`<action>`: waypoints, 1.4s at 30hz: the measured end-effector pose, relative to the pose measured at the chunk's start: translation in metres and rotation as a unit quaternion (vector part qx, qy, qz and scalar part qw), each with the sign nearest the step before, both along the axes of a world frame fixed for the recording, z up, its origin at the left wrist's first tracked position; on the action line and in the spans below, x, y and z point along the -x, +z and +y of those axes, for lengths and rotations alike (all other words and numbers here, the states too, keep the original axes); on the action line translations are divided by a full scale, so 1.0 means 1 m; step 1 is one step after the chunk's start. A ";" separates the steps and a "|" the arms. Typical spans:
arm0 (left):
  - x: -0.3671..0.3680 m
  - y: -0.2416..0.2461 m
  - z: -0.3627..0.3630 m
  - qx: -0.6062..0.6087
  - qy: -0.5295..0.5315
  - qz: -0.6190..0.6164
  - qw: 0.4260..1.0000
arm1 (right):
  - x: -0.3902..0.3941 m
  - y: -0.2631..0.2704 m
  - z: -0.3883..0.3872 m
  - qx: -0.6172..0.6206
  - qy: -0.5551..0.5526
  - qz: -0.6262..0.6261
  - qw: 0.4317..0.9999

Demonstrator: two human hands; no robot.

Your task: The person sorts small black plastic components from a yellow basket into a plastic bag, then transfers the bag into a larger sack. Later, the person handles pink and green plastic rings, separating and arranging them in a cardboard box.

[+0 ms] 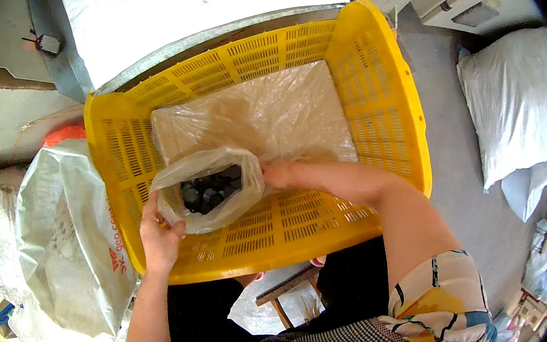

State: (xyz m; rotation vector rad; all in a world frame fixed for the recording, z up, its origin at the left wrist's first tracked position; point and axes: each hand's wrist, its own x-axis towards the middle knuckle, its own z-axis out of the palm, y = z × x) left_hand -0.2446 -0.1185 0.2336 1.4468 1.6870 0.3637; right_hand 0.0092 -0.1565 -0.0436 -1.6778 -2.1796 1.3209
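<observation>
A transparent plastic bag [250, 195] stands with its mouth spread wide inside a yellow slatted plastic basket [257, 261]. Several small black rounded pieces [210, 190] lie down in the bag; their exact kind cannot be made out. On the left, the bag's rim is pinched between the thumb and fingers of my left hand [162, 234]. My right hand [278, 174] grips the opposite side, its fingertips partly hidden by the plastic. Behind the bag, a flat brown cardboard piece [291, 110] under transparent plastic film covers much of the basket's bottom.
A white-topped surface with a metal edge [213, 1] adjoins the basket's far side. Large white sacks [69, 226] crowd the left, and another stuffed sack [516, 105] rests on the floor at right. A wooden stool [290, 287] shows below the basket, between the person's legs.
</observation>
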 end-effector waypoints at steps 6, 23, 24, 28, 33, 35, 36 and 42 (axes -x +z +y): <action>-0.009 0.012 -0.003 -0.003 -0.011 -0.022 1.000 | -0.038 0.072 0.038 0.115 0.152 -0.071 0.979; -0.011 0.021 -0.009 -0.012 -0.139 0.122 0.983 | 0.033 0.149 0.055 -0.292 0.072 -0.072 0.951; -0.005 0.018 -0.010 -0.029 -0.187 0.161 0.969 | 0.027 0.154 0.058 -0.259 0.083 -0.128 0.954; -0.007 0.034 -0.003 0.078 -0.212 0.234 0.945 | 0.014 0.203 0.073 -0.036 0.039 0.028 0.998; 0.006 0.062 0.000 -0.128 -0.154 0.173 0.964 | 0.015 0.352 0.060 0.016 0.036 0.150 0.988; -0.005 0.086 0.006 -0.133 -0.154 0.135 0.970 | -0.004 0.365 0.062 -0.032 -0.010 0.116 0.993; -0.021 0.105 0.004 -0.147 -0.166 0.116 0.968 | -0.023 0.362 0.059 -0.174 0.013 0.111 0.978; -0.122 0.230 -0.026 -0.179 -0.228 -0.062 0.955 | -0.148 0.494 -0.031 -0.246 -0.169 0.052 0.953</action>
